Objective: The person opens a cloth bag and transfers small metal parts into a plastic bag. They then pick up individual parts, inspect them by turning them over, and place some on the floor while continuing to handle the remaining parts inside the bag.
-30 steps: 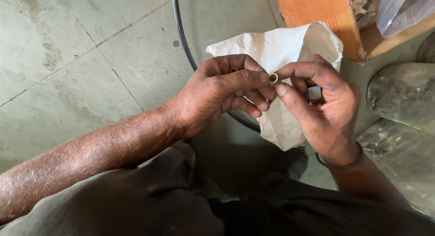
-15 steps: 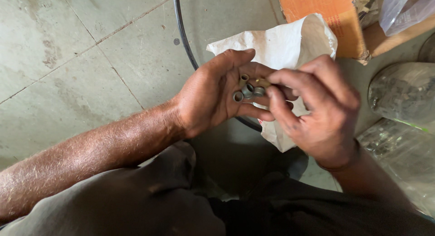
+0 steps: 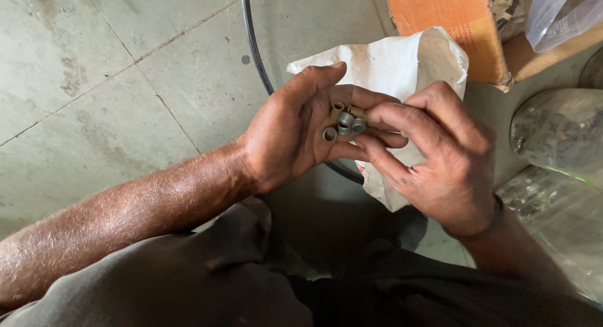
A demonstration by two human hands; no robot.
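My left hand lies palm up, fingers spread, cradling several small metal bushings, grey and brass coloured. My right hand curls over the left fingers from the right, its fingertips touching the bushings. A metal bangle sits on my right wrist. Behind both hands lies a white woven sack, partly hidden by them.
An orange cardboard box stands at the top right. Clear plastic bags of small parts lie at the right. A thin black hoop curves across the concrete floor. My dark trousers fill the bottom.
My left hand has opened from a pinch into a flat palm, showing the bushings. My right hand has shifted from holding one brass ring to reaching into the palm.
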